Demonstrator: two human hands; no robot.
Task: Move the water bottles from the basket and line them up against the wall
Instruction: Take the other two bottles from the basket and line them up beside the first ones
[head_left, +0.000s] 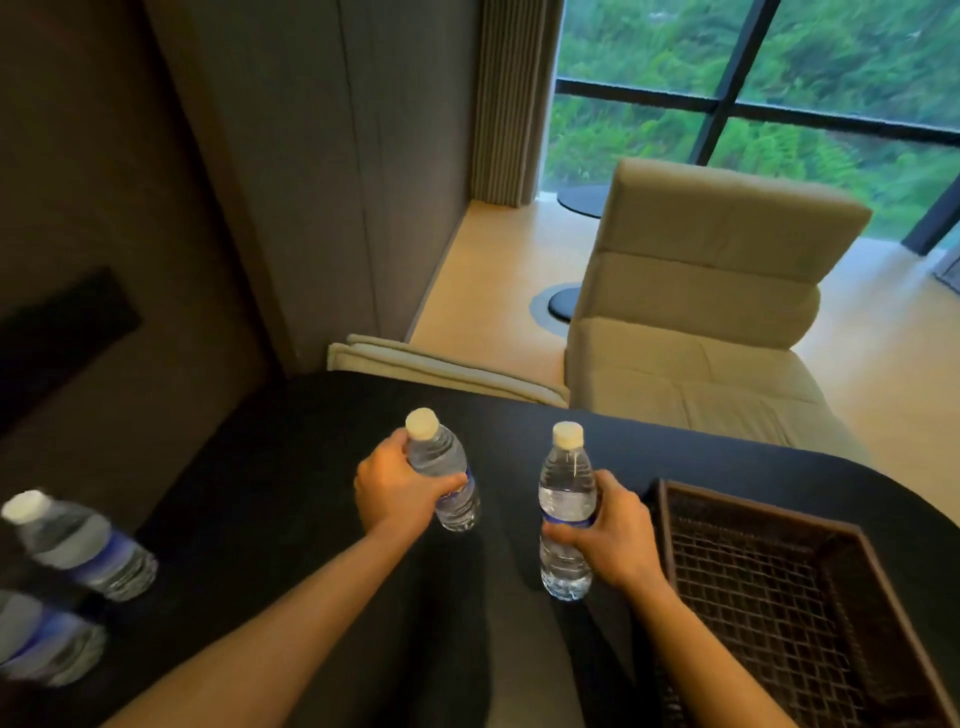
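Note:
Each of my hands grips a clear water bottle with a white cap and blue label above the black table (291, 467). My left hand (400, 488) holds one bottle (441, 462) tilted, near the table's middle. My right hand (608, 535) holds another bottle (566, 499) upright, just left of the brown woven basket (670, 519). The visible part of the basket shows no bottles. Two more bottles stand by the wall at the far left: one (78, 545) further back, one (41, 639) at the frame's edge.
A brown wall panel (130, 312) runs along the table's left side. A beige chair (701, 322) stands beyond the table's far edge, with a folded beige cushion (441, 369) beside it. Behind are a wooden floor, a curtain and a large window.

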